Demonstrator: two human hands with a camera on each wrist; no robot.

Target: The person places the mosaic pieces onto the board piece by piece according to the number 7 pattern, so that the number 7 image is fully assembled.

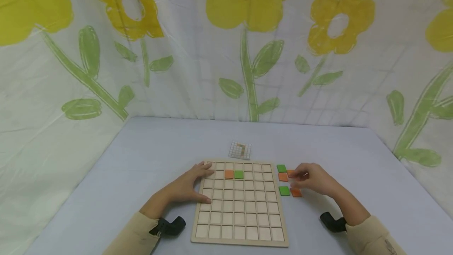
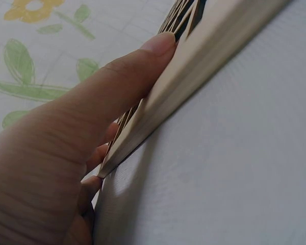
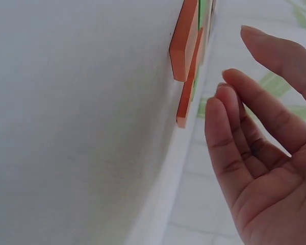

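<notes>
A wooden grid board (image 1: 240, 242) lies flat on the table, with one orange tile (image 1: 229, 174) and one green tile (image 1: 238, 174) side by side in its second row from the top. My left hand (image 1: 189, 184) rests on the board's left edge, fingers spread; in the left wrist view the thumb (image 2: 117, 74) lies along the rim. Over the loose tiles right of the board hovers my right hand (image 1: 315, 178), fingers loosely bent. In the right wrist view a gap shows between its thumb and fingers, and an orange tile (image 3: 184, 43) lies near them.
Several loose tiles sit by the board's right side, among them a green tile (image 1: 284, 191) and an orange tile (image 1: 296, 192). Behind the board lies a small card (image 1: 240, 150) printed with a grid pattern. A flowered curtain (image 1: 191, 70) hangs behind the table.
</notes>
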